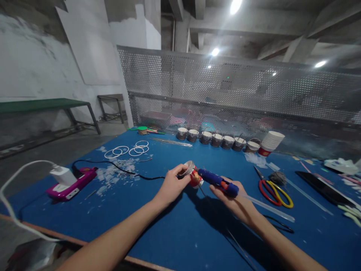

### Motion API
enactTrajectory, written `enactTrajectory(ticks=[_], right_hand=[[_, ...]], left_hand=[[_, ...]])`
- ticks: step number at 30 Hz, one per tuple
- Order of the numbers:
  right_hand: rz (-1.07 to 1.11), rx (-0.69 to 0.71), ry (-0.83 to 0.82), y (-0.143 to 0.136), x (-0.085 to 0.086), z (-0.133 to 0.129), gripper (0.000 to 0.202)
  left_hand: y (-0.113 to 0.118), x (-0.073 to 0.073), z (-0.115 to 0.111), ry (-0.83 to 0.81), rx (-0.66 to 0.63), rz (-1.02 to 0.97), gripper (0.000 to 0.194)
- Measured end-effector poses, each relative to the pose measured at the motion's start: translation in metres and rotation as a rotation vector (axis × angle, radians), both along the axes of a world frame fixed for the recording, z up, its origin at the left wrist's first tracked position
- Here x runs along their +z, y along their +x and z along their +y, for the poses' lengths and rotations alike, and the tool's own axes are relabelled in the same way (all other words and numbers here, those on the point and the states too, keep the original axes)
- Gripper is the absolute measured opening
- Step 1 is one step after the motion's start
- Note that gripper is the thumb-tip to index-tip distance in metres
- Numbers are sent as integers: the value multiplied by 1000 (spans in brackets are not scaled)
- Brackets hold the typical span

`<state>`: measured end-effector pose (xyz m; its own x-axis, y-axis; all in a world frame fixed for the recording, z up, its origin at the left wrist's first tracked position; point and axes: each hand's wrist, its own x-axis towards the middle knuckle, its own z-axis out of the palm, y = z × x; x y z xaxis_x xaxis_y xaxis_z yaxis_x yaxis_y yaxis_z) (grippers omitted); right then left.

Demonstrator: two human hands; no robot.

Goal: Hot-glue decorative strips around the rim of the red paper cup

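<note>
In the head view, my left hand [174, 183] is closed on a small red and white paper cup [194, 181], which lies tilted above the blue table. Yarn-like grey wrapping seems to run round its rim. My right hand [235, 194] grips a blue hot glue gun [214, 178] with its nozzle at the cup's side. A long clear glue stick [270, 207] sticks out of the gun's back. Something tan sits on the cup near the nozzle, too small to make out. A thin wire [239, 246] lies on the table below my right hand.
Several wrapped cups [217, 140] line the back beside a stack of paper cups [271, 142]. Red and yellow scissors [275, 192] and a grey yarn ball [278, 178] lie right. White rings [138, 148], scraps [115, 173] and a purple power strip [72, 186] are left.
</note>
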<state>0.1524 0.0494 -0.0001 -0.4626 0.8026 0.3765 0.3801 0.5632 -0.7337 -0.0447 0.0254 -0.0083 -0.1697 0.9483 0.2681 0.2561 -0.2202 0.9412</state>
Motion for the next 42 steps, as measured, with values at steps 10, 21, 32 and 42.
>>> enactTrajectory(ticks=[10, 21, 32, 42], right_hand=[[-49, -4, 40, -5, -6, -1, 29], [-114, 49, 298, -1, -6, 0, 25], [-126, 79, 315, 1, -4, -1, 24], [-156, 55, 326, 4, -2, 0, 26]], left_hand=[[-1, -1, 1, 18, 17, 30, 10], [-1, -1, 0, 36, 30, 51, 11], [-1, 3, 0, 29, 12, 47, 12], [-3, 3, -1, 21, -35, -47, 9]])
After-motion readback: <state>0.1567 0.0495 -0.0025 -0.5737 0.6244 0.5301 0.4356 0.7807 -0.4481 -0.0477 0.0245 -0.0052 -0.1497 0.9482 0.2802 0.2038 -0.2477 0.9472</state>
